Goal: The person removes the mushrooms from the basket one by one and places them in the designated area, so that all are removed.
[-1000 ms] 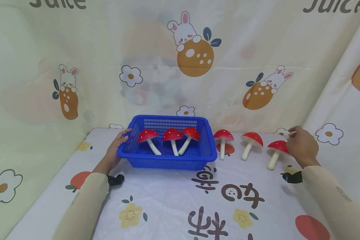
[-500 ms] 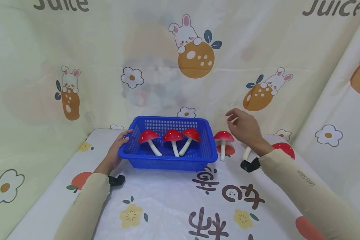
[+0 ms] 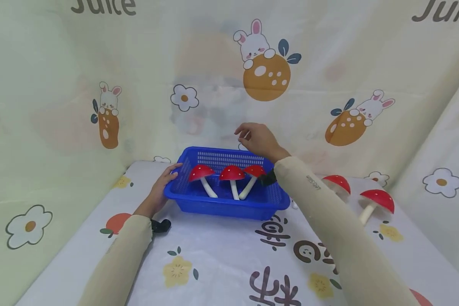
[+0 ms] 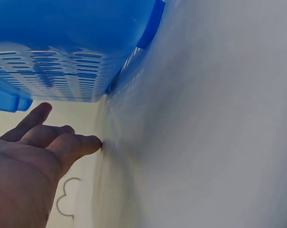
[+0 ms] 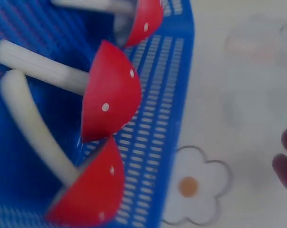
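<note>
There was plenty of room in front of the basket [image 3: 222,209], just open table [image 3: 214,242], so a hand could've come in low there. Left hand [image 3: 160,187] crowded the left side, and the right arm [image 3: 321,208] cut across the right end, in the way of the loose mushrooms [image 3: 378,199]. Inside, the left mushroom [image 3: 201,173] had a gap beside it but the other two were bunched up.

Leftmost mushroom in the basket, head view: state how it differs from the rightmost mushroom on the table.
The basket mushroom lies in the blue basket; the table mushroom lies on the tablecloth. The basket mushroom's stem slants down to the right, the table mushroom's down to the left. In the picture, the basket mushroom's cap looks smaller than the table mushroom's. Both have a red cap and a pale stem.
</note>
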{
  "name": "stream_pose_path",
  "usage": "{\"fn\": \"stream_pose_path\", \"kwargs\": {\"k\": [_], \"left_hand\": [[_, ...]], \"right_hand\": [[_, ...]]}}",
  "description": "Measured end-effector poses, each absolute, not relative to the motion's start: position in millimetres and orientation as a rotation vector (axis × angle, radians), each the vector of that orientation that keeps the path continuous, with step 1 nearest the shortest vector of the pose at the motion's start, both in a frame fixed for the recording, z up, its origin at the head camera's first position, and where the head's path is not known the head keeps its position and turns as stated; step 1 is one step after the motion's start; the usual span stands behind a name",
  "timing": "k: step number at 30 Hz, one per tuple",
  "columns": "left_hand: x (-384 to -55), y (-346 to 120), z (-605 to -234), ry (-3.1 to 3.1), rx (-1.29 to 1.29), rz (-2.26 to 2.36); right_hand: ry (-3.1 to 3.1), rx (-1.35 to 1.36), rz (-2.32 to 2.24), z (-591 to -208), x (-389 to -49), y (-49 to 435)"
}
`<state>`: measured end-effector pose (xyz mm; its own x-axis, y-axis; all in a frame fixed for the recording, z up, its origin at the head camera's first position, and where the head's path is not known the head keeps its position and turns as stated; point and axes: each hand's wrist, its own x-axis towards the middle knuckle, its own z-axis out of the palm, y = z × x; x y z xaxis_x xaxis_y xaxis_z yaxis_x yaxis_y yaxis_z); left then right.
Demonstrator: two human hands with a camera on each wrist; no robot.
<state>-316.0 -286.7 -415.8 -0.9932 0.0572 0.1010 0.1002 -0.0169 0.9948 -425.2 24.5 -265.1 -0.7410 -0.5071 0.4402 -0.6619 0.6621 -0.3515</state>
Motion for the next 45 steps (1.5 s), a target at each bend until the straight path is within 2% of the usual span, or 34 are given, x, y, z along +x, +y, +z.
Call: {"fn": "stream_pose_path", "kwargs": {"k": [8, 18, 24, 35, 45], "left_hand": [[-323, -285, -420, -2.162, -0.177, -2.258], [-322, -288, -413, -2.158, -0.175, -2.232], [-322, -286, -413, -2.162, -0.177, -2.235], [-322, -290, -416, -2.160, -0.172, -2.235], [-322, -289, -415, -2.184, -0.159, -2.213]], "right_hand": [[-2.973, 0.947, 0.758, -304, -459, -15], [-3.223, 0.954, 0.586, -339, -452, -57], [-3.175, 0.971, 0.508, -349, -451, -65], [-2.945, 1.145, 0.838, -352, -446, -70], [-2.861, 1.225, 0.821, -349, -442, -70]]}}
